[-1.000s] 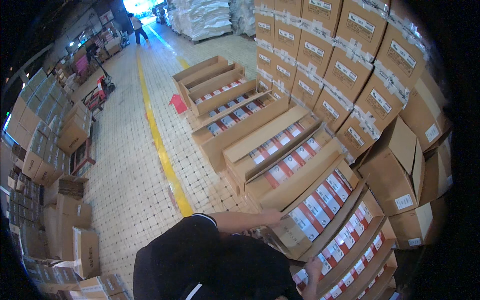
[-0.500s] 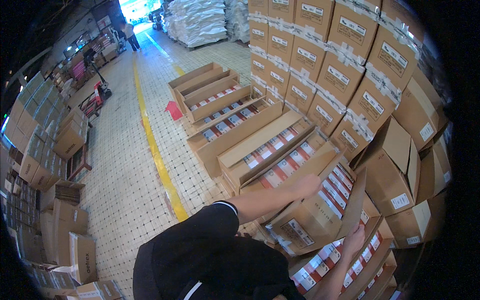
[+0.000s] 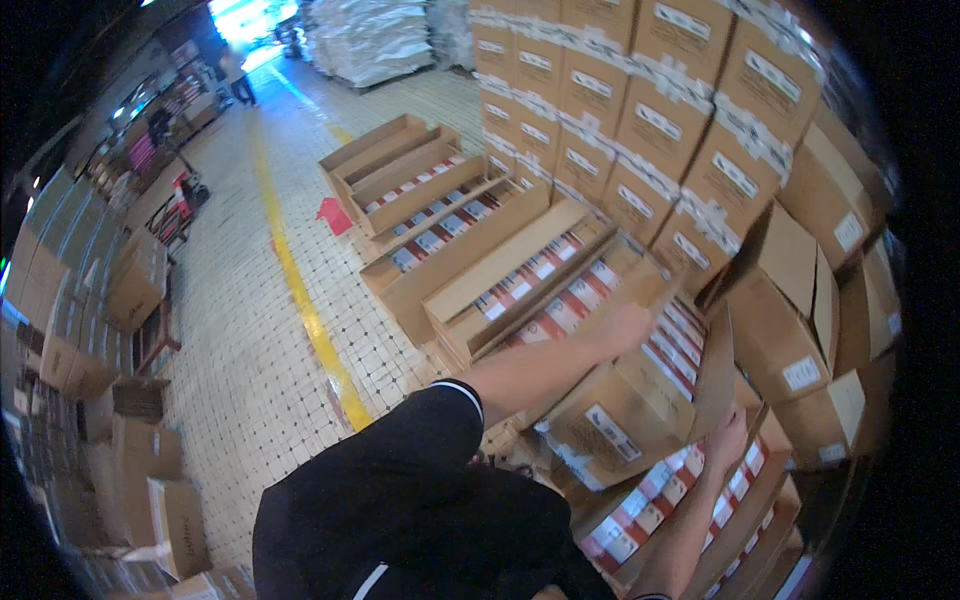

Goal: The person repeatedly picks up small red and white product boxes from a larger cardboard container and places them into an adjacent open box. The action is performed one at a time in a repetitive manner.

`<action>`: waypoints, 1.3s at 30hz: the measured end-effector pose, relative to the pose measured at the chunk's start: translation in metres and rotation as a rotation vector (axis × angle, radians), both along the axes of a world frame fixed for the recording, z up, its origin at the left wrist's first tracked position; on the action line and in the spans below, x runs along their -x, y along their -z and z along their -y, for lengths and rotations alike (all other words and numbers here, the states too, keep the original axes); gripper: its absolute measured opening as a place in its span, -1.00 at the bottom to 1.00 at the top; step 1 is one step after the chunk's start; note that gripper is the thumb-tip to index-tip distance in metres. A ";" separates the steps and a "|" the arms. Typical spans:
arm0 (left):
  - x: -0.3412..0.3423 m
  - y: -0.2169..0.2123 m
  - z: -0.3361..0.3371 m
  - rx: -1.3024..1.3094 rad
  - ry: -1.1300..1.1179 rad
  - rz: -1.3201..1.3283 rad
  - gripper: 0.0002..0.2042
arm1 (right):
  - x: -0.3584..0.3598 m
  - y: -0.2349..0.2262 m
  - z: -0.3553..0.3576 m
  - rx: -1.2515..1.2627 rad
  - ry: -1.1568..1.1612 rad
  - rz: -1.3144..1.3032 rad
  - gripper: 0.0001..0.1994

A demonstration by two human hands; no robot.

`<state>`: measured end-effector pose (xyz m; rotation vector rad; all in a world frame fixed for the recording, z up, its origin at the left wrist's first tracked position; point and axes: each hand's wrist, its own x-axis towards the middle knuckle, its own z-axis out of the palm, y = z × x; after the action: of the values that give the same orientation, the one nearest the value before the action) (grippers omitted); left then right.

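Head view, and here's the open carton (image 3: 632, 395), tilted up, packed with red-and-white boxes (image 3: 672, 352)! The left hand (image 3: 626, 330) looks curled on the left flap (image 3: 664, 294), the right hand (image 3: 728, 438) clasping the right flap (image 3: 715, 380) at its near edge, fingertips hard to make out. Best done, I'd judge, with an even pull on both sides, gripping near the folds so nothing tears. The carton sits between the hands, labelled end facing near; more open cartons (image 3: 460, 265) line up far left.
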<state>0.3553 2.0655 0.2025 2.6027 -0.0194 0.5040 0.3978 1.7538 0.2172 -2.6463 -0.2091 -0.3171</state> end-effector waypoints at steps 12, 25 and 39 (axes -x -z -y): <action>-0.010 -0.009 0.002 -0.082 -0.105 -0.284 -0.48 | 0.005 -0.002 -0.002 0.032 0.185 -0.046 -0.57; -0.006 -0.006 0.004 -0.028 -0.107 -0.311 -0.48 | 0.005 -0.002 0.000 0.039 0.198 -0.123 -0.58; 0.021 -0.001 0.014 0.020 -0.042 -0.373 -0.54 | 0.030 0.016 0.009 0.105 0.109 -0.055 -0.66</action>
<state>0.3339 2.0512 0.2038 2.6402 0.1628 0.0258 0.3682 1.7446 0.2015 -2.7721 -0.0648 -0.2754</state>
